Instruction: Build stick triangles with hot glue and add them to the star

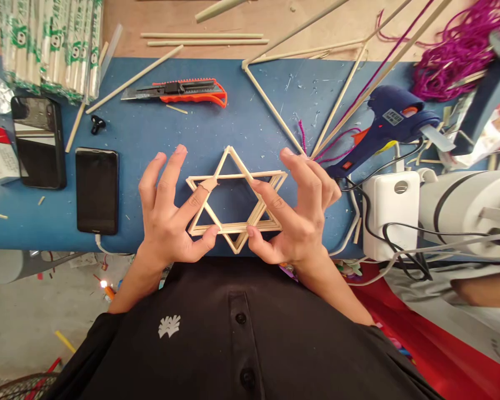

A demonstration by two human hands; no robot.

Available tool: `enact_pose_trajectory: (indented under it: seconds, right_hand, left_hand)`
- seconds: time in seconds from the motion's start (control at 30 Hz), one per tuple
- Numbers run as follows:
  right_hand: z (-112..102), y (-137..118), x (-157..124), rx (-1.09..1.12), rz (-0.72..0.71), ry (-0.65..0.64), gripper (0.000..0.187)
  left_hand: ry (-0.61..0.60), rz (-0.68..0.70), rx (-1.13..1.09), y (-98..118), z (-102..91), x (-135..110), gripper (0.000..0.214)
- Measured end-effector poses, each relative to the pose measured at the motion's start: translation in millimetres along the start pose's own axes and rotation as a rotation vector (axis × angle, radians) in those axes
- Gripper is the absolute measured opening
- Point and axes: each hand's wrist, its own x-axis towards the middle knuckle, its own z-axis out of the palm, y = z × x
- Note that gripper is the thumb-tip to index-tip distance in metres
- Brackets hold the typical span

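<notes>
A six-pointed star frame (256,214) made of pale wooden sticks lies at the front edge of the blue mat, its sticks stacked in layers. On its left side, my left hand (170,214) grips it between thumb and index finger, the other fingers raised and spread. A tan bandage (209,184) wraps the left index fingertip. My right hand (302,214) holds the star's right side the same way, thumb at the lower bar and index finger on the upper right stick. Its remaining fingers are lifted and curved.
An orange utility knife (187,91) with its blade out lies behind the star. To the right are a blue glue gun (383,125), a white power bank (391,214) with cables, and purple cord (454,53). Phones (96,191) and packaged chopsticks (50,47) lie left; a larger stick frame (275,105) stands behind.
</notes>
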Motion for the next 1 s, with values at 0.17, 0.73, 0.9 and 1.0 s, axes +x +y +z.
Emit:
enact_pose_trajectory:
  seconds: [0.17,0.73,0.9,1.0]
  right_hand:
    - [2,0,0,0.021,-0.002,0.015,0.069]
    - [-9,16,-23,0.135,-0.185,-0.077,0.065]
    - [-3,16,-14,0.343,-0.092,0.028,0.033]
    - [-12,13,1,0.417,-0.063,0.079,0.028]
  left_hand:
    - [0.029,0.109,0.026,2,-1.0,1,0.065]
    - [0.024,-0.038,-0.089,2,-8.8,-41,0.063]
    - [0.108,-0.049,-0.225,14,1.0,-36,0.055]
    - [0.204,-0.054,-0.358,18,2.3,-26,0.055]
